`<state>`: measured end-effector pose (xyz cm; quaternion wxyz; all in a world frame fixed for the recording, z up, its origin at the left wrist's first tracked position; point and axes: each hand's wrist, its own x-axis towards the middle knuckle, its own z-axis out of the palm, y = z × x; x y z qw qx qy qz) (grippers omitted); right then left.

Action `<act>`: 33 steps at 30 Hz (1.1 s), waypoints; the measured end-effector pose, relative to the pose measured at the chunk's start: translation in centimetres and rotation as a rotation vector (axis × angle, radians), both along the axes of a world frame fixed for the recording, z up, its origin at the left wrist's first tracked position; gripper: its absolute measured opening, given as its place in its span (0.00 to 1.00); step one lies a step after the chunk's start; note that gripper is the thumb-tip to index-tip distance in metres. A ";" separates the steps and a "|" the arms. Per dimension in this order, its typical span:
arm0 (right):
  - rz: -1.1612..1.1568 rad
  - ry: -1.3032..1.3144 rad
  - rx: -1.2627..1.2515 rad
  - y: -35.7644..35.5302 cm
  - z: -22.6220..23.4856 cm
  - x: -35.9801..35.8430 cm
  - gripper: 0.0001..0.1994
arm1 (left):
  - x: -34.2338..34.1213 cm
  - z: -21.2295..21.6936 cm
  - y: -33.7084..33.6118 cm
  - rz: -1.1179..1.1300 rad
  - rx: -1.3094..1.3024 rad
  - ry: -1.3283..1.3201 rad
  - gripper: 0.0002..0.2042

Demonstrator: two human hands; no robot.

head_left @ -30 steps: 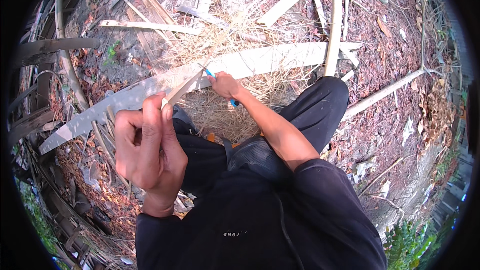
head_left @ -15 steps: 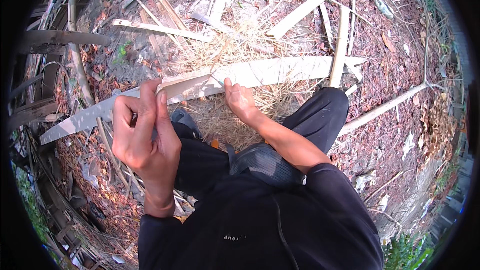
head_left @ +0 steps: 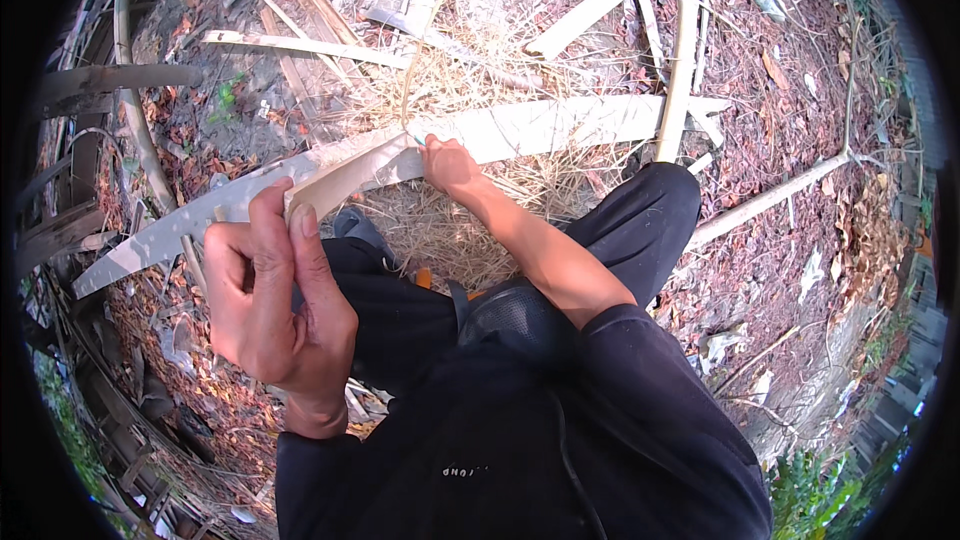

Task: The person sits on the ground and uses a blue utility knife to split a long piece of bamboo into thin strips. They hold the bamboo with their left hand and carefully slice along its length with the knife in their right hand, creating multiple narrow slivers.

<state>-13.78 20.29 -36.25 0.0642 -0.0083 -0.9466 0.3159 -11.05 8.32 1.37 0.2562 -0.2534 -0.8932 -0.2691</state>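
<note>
I sit on the ground with my legs in black trousers [head_left: 640, 230] stretched out. My left hand [head_left: 275, 300] is raised close to the camera and pinches the near end of a thin pale bamboo strip [head_left: 345, 178] between thumb and fingers. The strip runs away from me to my right hand [head_left: 450, 168]. That hand is closed at the strip's far end around a small tool, of which only a blue bit [head_left: 413, 140] shows. Beneath both hands a long pale bamboo slat [head_left: 560, 125] lies across the ground.
Dry shavings [head_left: 450, 230] pile up between my knees. More split bamboo pieces [head_left: 600, 0] and a pale stick [head_left: 770, 200] lie on leaf-covered soil. Dark poles [head_left: 110, 80] and old slats crowd the left edge. Green plants [head_left: 820, 490] grow at lower right.
Both hands keep their hold on the strip. My right hand drew slightly toward me, then went back out along the strip. The view tipped a little.
</note>
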 end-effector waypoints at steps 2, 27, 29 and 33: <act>0.054 -0.796 -0.796 2.8 3.0 -1.4 0.15 | 0.4 -0.1 -0.2 -0.040 -0.005 0.020 0.10; -0.011 -0.557 -0.029 0.5 1.2 0.9 0.13 | 3.0 -1.4 -5.2 0.182 0.029 -0.021 0.08; -0.012 -0.528 -0.107 0.1 0.9 1.1 0.14 | 2.5 -1.6 -6.0 0.258 0.082 -0.009 0.08; 0.017 -0.591 -0.408 1.7 8.1 1.3 0.17 | 2.5 -2.2 -8.4 0.293 0.126 -0.013 0.08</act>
